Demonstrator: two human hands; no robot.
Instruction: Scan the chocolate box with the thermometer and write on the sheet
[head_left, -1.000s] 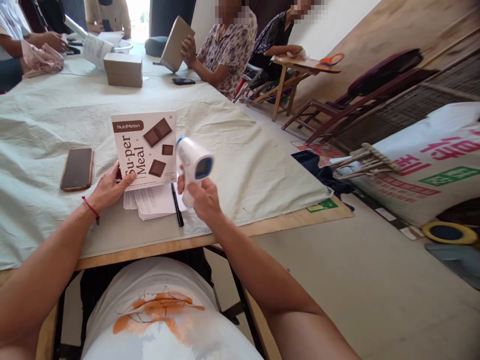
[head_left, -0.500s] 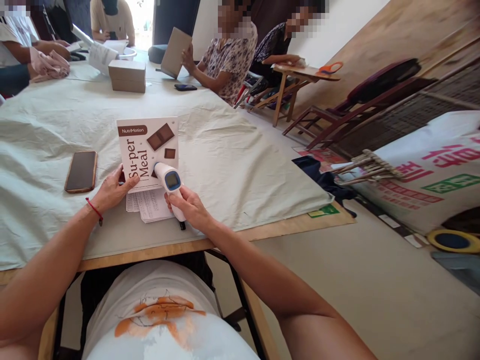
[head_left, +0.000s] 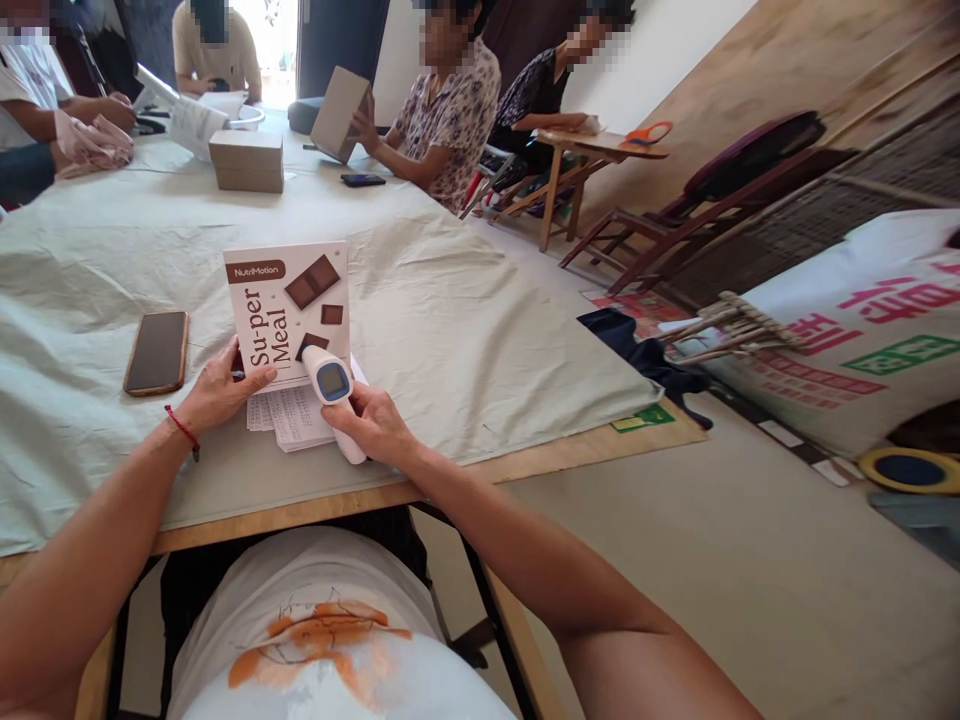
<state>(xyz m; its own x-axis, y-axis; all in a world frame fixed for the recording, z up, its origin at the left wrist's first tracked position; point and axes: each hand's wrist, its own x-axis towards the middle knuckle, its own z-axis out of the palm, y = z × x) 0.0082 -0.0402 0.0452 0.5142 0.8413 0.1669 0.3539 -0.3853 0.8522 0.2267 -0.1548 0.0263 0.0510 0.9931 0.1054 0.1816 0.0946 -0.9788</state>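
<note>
My left hand (head_left: 221,385) grips the lower left corner of a white and brown box (head_left: 296,290) printed "NutriMotion Su-per Meal", its thumb on the front face. The box is held up with its front toward me. In my right hand (head_left: 379,425) is a white infrared thermometer (head_left: 334,390) with a blue-rimmed screen, its head in front of the box's lower right part. Printed paper sheets (head_left: 296,420) lie on the cloth beneath the box. To the left of my left hand a smartphone (head_left: 157,352) in a brown case rests face up.
A pale cloth covers the table (head_left: 442,330). Farther back are a cardboard box (head_left: 246,165) and a dark phone (head_left: 363,180). Another person holds up a cardboard box (head_left: 341,115); other people sit around. Chairs, a small wooden table (head_left: 577,148) and a printed white sack (head_left: 862,330) stand on the right.
The thermometer has moved a little down, toward me, relative to the box. The view has shifted slightly. Across the table, the person has turned the cardboard box.
</note>
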